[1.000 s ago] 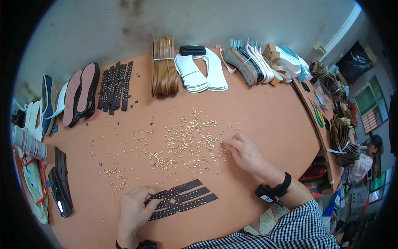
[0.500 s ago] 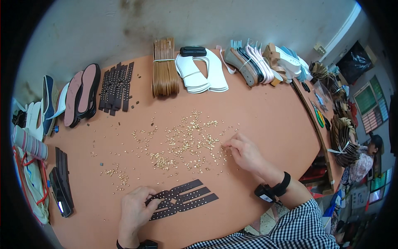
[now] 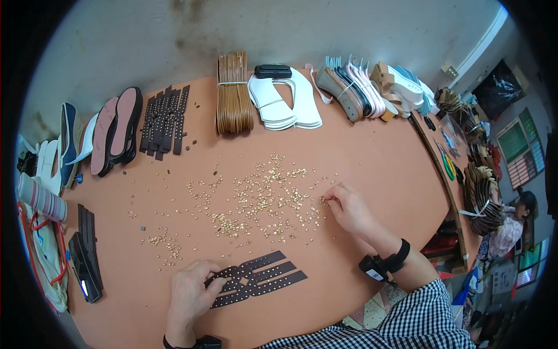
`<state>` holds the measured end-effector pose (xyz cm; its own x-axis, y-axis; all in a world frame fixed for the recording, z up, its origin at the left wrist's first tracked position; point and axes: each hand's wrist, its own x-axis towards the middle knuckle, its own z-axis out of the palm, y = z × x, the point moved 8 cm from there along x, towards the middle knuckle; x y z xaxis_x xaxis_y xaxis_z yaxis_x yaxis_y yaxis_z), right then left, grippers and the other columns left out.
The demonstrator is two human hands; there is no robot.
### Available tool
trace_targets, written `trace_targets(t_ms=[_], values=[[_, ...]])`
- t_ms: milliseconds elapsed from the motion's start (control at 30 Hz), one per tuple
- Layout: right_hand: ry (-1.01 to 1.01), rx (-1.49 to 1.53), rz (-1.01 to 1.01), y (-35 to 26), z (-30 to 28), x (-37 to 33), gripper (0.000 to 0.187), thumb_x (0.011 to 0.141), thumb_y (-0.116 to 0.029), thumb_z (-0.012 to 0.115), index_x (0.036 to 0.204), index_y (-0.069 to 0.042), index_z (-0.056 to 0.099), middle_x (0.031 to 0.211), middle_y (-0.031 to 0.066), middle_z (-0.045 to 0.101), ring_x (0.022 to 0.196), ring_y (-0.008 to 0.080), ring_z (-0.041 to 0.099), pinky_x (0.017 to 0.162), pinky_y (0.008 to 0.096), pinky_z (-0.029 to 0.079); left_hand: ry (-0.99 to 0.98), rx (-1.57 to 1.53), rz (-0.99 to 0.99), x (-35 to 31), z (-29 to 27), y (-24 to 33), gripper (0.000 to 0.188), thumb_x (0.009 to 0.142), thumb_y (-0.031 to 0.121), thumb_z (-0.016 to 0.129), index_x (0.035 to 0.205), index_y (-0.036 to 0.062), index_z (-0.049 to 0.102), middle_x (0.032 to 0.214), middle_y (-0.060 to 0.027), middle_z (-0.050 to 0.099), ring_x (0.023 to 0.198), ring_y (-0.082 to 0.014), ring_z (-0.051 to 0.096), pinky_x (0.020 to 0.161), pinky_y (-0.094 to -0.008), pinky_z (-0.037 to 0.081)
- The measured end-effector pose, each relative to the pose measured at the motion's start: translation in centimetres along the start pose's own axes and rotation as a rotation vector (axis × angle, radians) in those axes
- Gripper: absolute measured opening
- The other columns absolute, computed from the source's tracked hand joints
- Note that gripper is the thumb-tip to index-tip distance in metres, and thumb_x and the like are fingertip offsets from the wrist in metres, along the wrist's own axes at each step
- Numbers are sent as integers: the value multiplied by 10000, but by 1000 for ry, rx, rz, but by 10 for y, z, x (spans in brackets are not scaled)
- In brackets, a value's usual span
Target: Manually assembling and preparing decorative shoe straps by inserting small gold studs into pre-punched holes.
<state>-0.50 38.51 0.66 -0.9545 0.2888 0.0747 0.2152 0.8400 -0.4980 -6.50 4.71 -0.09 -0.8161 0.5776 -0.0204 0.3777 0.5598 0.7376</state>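
My left hand grips the left end of a dark brown strappy shoe upper between thumb and fingers. Rows of small metal studs dot this upper, which lies flat near the front edge, its slit straps spreading to the right. Over the right rim of a wide scatter of loose gold-coloured studs, my right hand has its thumb and forefinger pinched together. Whatever may be between those fingertips is too small to make out. A smaller group of studs lies beyond my left hand.
Studded dark uppers are stacked at the back left, beside pink-topped soles. Bundled brown strips, white cut pieces and bundled soles line the wall. A black stapler-like tool stands at left. Beyond the right edge sits another person.
My right hand has shifted slightly right and away from me, its fingers still pinched at the scatter's edge. The left hand keeps its grip on the upper.
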Motion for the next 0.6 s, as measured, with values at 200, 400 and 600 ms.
trace_targets(t_ms=[200, 400, 600], values=[[18, 1, 9, -5, 0, -1, 73, 862, -48, 541, 915, -42, 591, 940, 142, 589, 854, 345, 606, 756, 417, 502, 1, -10, -13, 0, 0, 0, 175, 694, 103, 743, 830, 37, 655, 706, -90, 638, 592, -216, 631, 539, -310, 489], [-23, -29, 40, -3, 0, 4, 90, 843, -44, 548, 924, -27, 585, 931, 144, 586, 845, 333, 605, 743, 404, 499, 8, -11, -13, -1, 0, -1, 168, 696, 103, 739, 826, 38, 655, 704, -91, 634, 584, -216, 626, 534, -310, 484], [20, 92, -47, 10, 1, 10, 133, 849, 22, 542, 967, -4, 599, 917, 114, 575, 774, 231, 588, 706, 317, 485, 10, -8, 8, 1, -2, 4, 171, 698, 110, 742, 829, 39, 656, 702, -93, 628, 574, -221, 617, 527, -311, 476]])
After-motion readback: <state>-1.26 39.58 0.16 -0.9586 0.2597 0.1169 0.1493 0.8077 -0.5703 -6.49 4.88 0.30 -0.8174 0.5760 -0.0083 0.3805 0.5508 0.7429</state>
